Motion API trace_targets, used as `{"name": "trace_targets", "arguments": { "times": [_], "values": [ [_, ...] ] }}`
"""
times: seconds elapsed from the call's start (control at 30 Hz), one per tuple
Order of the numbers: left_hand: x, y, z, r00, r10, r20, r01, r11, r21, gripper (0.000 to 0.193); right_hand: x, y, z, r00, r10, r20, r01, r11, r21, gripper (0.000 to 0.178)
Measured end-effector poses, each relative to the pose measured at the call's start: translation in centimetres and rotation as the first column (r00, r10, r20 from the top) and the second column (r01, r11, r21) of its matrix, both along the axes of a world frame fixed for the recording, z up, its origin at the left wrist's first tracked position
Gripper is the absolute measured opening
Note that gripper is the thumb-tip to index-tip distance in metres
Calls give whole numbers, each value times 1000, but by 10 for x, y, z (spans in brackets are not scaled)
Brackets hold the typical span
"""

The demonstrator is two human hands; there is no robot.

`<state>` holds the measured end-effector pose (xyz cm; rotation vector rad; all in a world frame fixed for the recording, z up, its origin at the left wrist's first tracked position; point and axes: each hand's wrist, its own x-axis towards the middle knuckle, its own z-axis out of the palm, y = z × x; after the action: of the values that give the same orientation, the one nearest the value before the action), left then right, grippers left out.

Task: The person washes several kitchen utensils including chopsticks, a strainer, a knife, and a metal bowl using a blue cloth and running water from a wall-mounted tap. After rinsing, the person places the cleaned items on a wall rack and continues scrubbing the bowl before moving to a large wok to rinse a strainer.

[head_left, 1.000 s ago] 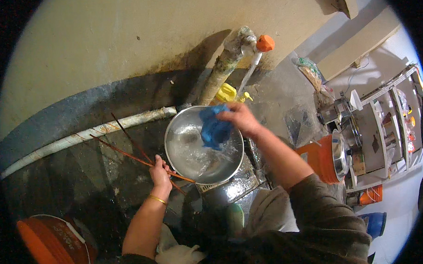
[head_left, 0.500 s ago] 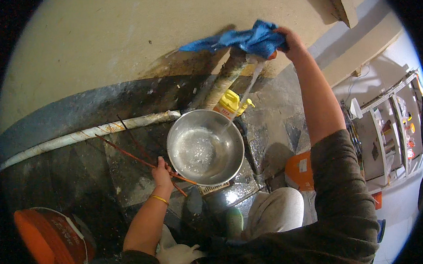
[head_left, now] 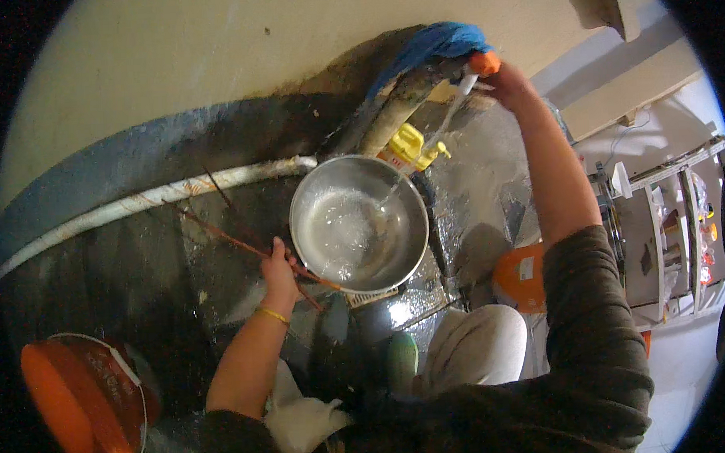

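Observation:
A wide metal basin (head_left: 358, 227) stands on the wet floor with shallow, foaming water in it. Water runs into it from a white-spouted tap with an orange handle (head_left: 484, 62). My right hand (head_left: 508, 87) is closed about the tap, its fingers partly hidden. A blue cloth (head_left: 440, 44) is draped over the pipe (head_left: 406, 105) beside the tap. Close to the basin's left rim, my left hand (head_left: 279, 276) is wrapped round long thin reddish-brown sticks (head_left: 227, 237), which cross each other and slant up to the left.
A yellow jug (head_left: 407, 145) stands behind the basin. An orange bucket (head_left: 85, 404) is at the lower left, another orange container (head_left: 520, 278) at the right. A pale pipe (head_left: 162, 197) runs along the wall's foot. Shelves (head_left: 670, 240) stand far right. A floor grate (head_left: 371, 297) lies before the basin.
My right hand has let go of the blue cloth, which now lies over the pipe, and moved down to the tap. My left hand keeps its hold on the sticks. Water still runs.

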<state>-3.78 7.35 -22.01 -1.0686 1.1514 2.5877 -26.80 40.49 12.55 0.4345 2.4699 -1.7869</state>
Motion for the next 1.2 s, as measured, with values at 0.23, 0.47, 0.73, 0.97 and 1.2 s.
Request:
{"name": "trace_targets", "arguments": {
  "times": [0.23, 0.47, 0.73, 0.97, 1.2],
  "values": [
    [1, 2, 2, 997, -73, 7, 73, 997, 4, 35, 42, -9, 28, 839, 458, -296, -157, 722, 673, 47],
    [1, 5, 10, 998, -59, 4, 59, 998, 4, 35, 35, -21, 29, 713, 666, -219, -115, 419, 901, 46],
    [3, 8, 9, 996, -76, -41, 77, 997, 10, 36, 47, -50, 38, 908, 351, -227, 14, 518, 855, 33],
    [-1, 2, -4, 994, -107, -20, 107, 994, 25, 40, 58, 17, -60, 767, 50, -640, 155, 953, 260, 39],
    [-1, -3, -22, 986, -149, -71, 151, 988, 22, 39, 122, 46, -263, 930, -22, 367, -79, 963, 257, 59]
  ]
}}
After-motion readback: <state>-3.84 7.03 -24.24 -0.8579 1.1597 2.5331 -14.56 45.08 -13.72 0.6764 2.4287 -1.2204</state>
